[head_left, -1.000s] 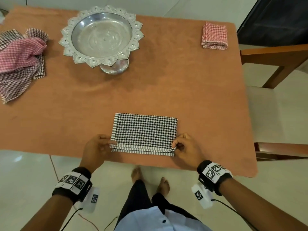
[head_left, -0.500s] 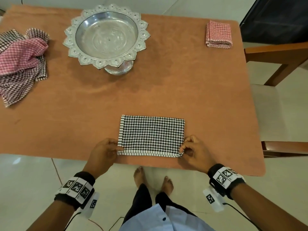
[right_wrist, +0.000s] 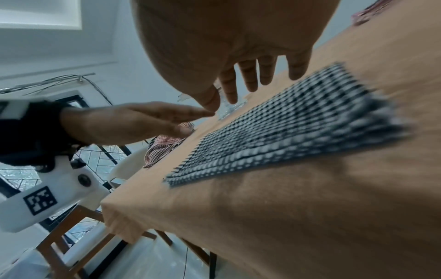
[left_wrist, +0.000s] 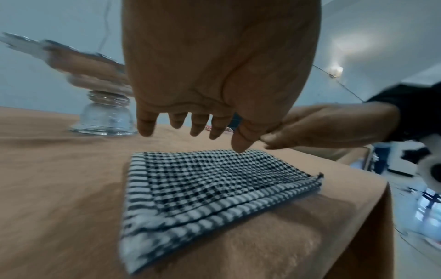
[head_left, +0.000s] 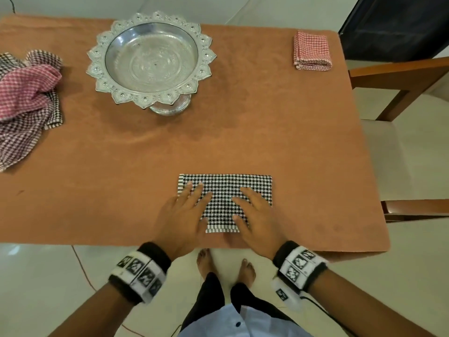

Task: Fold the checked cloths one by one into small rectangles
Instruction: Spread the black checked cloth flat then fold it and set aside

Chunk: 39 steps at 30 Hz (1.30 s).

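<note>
Orange-brown table (head_left: 243,132), near edge: site of the current item.

Item: black-and-white checked cloth (head_left: 226,188), folded to a flat rectangle, lying at the near edge directly in front of me. Long axis runs left to right, across my body; striped hem along the near side and the left end.

Left hand (head_left: 184,215): fingers straight and spread, palm down over the cloth's left half. From the left wrist view the fingertips appear just above the weave; contact uncertain.

Right hand (head_left: 255,215): fingers straight and spread, palm down over the right half, thumb close to the left thumb at mid-cloth. Holds nothing.

Judgement: both hands equally near; each short end lies outward from its own hand, so the next fold likely carries one end across to the other.

Also present: folded red checked cloth (head_left: 312,51), far right corner; heap of unfolded checked cloths (head_left: 26,103), far left; silver pedestal tray (head_left: 151,59), far centre; wooden chair (head_left: 401,93), right of the table.
</note>
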Each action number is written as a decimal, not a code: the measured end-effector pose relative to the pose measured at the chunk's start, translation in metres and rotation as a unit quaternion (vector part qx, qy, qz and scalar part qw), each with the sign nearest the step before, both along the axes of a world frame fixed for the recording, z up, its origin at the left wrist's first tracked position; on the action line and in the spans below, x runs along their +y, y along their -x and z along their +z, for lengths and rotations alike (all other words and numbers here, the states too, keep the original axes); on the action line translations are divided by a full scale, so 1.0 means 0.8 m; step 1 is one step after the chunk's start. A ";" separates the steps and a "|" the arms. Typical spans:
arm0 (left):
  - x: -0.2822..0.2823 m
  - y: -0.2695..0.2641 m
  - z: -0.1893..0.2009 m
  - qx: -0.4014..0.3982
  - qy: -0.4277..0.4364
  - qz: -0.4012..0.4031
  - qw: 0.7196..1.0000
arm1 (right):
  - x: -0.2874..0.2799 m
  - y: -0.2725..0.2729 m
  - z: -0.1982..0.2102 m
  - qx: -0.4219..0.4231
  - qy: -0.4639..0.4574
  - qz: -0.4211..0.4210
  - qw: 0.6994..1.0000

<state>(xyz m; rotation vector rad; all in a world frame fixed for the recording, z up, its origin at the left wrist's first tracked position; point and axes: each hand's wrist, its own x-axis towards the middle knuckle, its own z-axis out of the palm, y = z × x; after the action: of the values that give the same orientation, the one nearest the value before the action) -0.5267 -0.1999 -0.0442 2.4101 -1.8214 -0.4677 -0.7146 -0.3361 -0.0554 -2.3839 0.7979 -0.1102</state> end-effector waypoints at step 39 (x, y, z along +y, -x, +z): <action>0.013 -0.045 -0.007 0.066 0.047 0.045 0.996 | -0.136 0.030 0.005 0.082 0.010 -0.029 0.996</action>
<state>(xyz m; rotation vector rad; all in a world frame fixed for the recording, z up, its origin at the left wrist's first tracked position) -0.4903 -0.1895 -0.0497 2.3275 -1.6366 -0.5069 -0.7389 -0.4446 -0.0512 -2.4117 0.9449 0.0547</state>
